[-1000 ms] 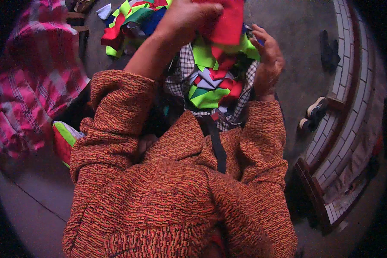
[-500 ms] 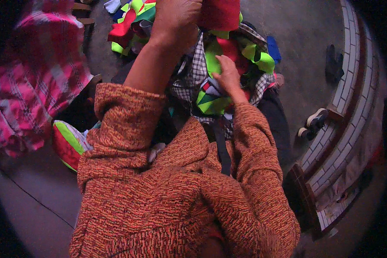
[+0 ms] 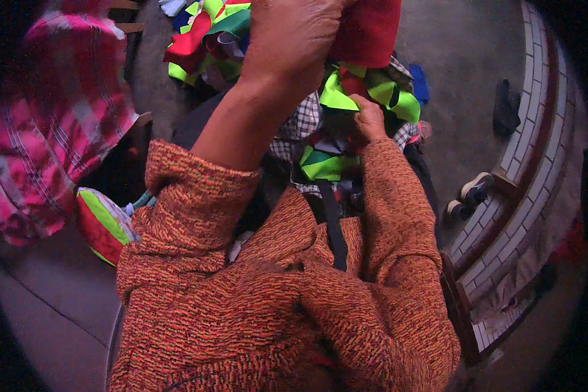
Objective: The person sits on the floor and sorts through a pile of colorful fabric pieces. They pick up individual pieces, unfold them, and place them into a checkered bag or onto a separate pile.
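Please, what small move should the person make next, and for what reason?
Perhaps the left hand should shift the red cloth a little aside: the hand seems to hold it, and in this view its lower edge overlaps the far side of the scraps, where the right hand reaches in. Whether the right hand grips anything is hidden.

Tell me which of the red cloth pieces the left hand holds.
The broad red cloth at the picture's top edge, held up in the left hand; other red pieces lie lower or farther left.
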Motion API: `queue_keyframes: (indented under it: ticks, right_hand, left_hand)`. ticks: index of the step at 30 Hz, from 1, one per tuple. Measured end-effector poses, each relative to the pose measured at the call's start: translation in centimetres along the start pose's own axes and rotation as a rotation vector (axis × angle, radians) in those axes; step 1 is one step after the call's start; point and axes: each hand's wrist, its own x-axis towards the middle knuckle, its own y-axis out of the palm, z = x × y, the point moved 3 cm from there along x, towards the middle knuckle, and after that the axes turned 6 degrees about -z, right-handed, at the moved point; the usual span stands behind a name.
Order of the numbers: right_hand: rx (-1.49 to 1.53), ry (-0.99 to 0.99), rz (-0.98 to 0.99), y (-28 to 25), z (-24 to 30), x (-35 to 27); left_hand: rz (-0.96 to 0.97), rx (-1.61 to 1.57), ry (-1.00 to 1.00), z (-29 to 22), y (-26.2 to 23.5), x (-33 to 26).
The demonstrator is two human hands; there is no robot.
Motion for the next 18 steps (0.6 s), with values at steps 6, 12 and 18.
queue_keyframes:
  ticks: [6, 12, 18]
  right_hand:
    - [0.843, -0.068, -0.008, -5.3, -2.3, -5.7]
    - [1.386, 0.421, -0.222, -9.8, 5.8, -10.5]
    - [1.742, 0.500, -0.237, -9.9, 6.9, -9.5]
  left_hand:
    - [0.001, 0.088, 0.009, -1.0, 0.9, -1.4]
    - [0.044, 0.055, 0.081, 0.8, 0.9, -0.2]
    - [0.106, 0.078, 0.167, 2.3, 0.9, 0.8]
